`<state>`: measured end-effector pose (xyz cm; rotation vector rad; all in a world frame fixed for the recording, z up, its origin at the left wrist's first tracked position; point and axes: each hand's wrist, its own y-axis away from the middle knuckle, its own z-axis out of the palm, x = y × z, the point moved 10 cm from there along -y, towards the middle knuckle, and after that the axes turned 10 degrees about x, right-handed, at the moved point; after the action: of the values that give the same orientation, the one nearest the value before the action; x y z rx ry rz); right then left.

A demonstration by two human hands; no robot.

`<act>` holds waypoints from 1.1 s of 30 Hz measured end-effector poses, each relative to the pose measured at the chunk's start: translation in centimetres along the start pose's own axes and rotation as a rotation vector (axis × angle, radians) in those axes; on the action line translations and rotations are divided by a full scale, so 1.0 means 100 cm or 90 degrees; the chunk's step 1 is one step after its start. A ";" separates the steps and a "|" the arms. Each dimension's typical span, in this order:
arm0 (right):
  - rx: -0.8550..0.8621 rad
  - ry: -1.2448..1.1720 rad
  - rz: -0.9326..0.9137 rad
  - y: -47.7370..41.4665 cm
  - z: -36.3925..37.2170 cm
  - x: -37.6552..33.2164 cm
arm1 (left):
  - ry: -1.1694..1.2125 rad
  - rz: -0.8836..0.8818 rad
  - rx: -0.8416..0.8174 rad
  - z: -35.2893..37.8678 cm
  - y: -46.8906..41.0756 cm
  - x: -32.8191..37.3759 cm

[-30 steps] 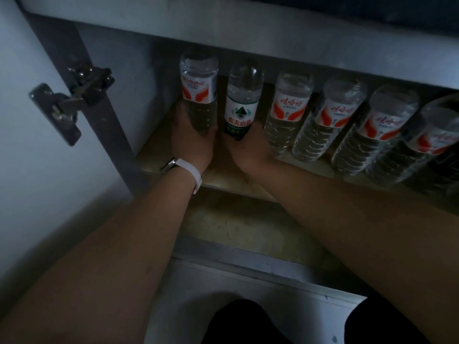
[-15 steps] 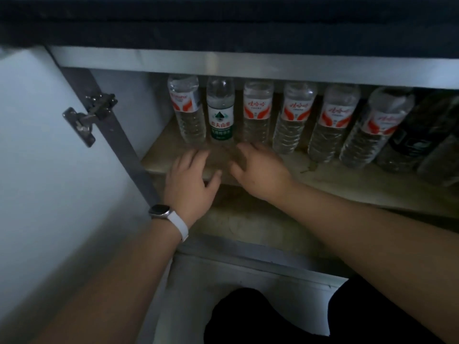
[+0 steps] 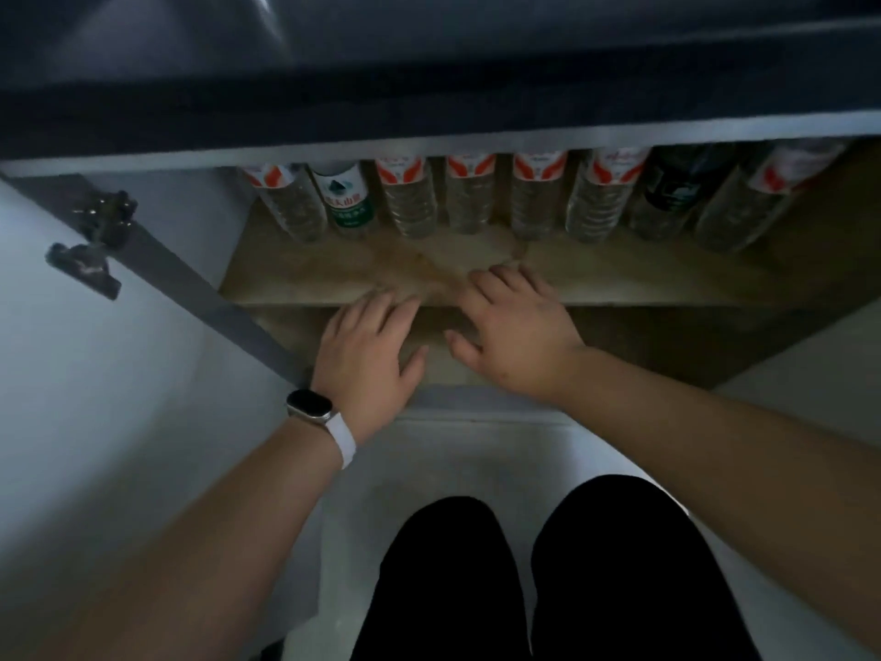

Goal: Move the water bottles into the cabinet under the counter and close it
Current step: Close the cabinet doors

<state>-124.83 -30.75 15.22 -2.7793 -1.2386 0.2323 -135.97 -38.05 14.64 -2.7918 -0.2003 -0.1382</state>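
Observation:
Several clear water bottles stand in a row at the back of the cabinet shelf [image 3: 643,279]. Most carry red-and-white labels, like the leftmost bottle [image 3: 291,207]. Beside it stands a green-labelled bottle [image 3: 345,200], and a dark-labelled bottle [image 3: 667,198] is near the right end. Their caps are hidden behind the counter's front edge [image 3: 429,150]. My left hand [image 3: 369,355], with a watch on its wrist, and my right hand [image 3: 515,329] hover empty with fingers spread in front of the shelf, apart from the bottles.
The cabinet door [image 3: 95,398] stands swung open on the left, with its metal hinge [image 3: 95,240] showing. A dark countertop [image 3: 429,64] overhangs the cabinet. My knees in black trousers [image 3: 548,565] are below, over a pale floor.
My hands have let go of the two leftmost bottles and drawn back out of the cabinet toward me. The view has pulled away and tilted down.

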 end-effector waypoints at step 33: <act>-0.144 0.118 0.352 0.187 -0.324 0.024 | -0.051 -0.043 -0.246 -0.320 0.057 -0.031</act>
<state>-103.95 -42.08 44.15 -3.1895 -0.4609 -0.1406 -140.41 -54.55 42.44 -3.1797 -0.3170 -0.0882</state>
